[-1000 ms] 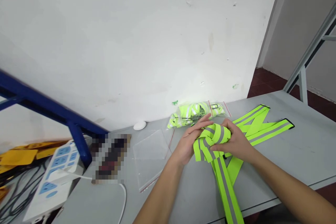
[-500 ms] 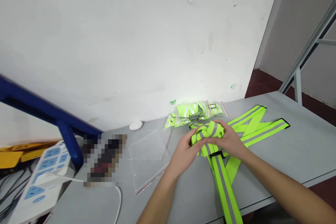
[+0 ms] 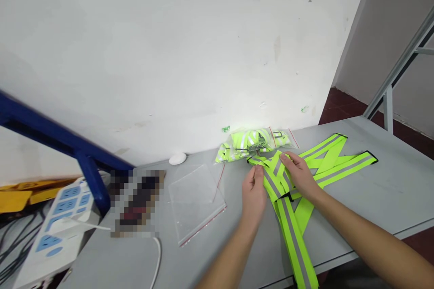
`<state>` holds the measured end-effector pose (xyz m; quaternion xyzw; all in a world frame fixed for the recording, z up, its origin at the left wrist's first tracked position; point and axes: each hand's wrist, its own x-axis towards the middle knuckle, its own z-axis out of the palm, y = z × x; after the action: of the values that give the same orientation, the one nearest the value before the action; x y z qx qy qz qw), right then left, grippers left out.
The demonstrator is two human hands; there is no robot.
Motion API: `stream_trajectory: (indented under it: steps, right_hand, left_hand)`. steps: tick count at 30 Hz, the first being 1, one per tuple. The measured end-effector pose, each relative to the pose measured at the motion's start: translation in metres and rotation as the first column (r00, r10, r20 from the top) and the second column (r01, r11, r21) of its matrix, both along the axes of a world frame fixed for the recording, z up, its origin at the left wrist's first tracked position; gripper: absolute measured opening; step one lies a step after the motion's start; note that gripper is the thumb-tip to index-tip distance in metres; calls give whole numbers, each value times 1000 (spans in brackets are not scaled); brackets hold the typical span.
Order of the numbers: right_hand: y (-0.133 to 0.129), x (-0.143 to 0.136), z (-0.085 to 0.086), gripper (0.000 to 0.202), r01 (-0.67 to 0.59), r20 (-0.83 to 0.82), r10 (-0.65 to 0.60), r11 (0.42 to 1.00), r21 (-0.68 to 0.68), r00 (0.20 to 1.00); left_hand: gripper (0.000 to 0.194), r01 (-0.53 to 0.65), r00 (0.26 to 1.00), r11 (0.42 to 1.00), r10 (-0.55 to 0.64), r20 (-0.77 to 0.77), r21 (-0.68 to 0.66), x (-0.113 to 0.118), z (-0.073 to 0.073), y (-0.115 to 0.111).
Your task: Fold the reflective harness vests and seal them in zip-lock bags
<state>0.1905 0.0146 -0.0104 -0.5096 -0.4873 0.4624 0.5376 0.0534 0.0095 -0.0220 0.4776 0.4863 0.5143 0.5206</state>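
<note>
Between my two hands is a neon-yellow reflective strap [image 3: 272, 184] with a grey stripe, its bands crossing over each other. My left hand [image 3: 254, 194] is closed on its left edge, thumb and fingers pinching the band. On the other side, my right hand [image 3: 300, 176] grips the upper right part with the thumb on top. Below the hands a black buckle shows, and a long band runs down past the table's front edge. More neon straps [image 3: 342, 169] with black ends lie crossed to the right of my right hand.
Clear bags with packed neon straps [image 3: 249, 141] sit against the wall. Flat clear zip bags [image 3: 196, 205] lie left of my hands, near a white oval object [image 3: 177, 158]. A power strip [image 3: 63, 221], a white cable [image 3: 158, 253] and a blue metal frame [image 3: 90, 167] are at the left.
The bunched strap between my hands is now spread flatter. My left hand has moved right and turned more upright, while my right hand has shifted slightly to the right.
</note>
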Motion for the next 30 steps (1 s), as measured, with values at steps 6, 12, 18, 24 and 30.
stream_trajectory:
  steps: [6, 12, 18, 24, 30]
  right_hand:
    - [2, -1, 1, 42, -101, -219, 49, 968, -229, 974]
    - [-3, 1, 6, 45, -3, -46, -10, 961, -277, 999]
    - [-9, -3, 18, 52, -14, -31, 2, 922, -387, 1000]
    - [-15, 3, 17, 100, 48, -48, -108, 743, -667, 993]
    - [-15, 14, 4, 88, -111, -223, -63, 715, -690, 973]
  left_hand:
    - [36, 11, 996, 998, -4, 89, -68, -5, -5, 7]
    - [38, 51, 998, 998, -50, -44, 37, -7, 3, 10]
    - [37, 97, 994, 991, -91, -61, 97, -8, 5, 14]
    - [28, 139, 990, 975, -134, -41, 175, -5, 3, 8]
    - [24, 58, 998, 984, -56, -17, 166, -4, -1, -7]
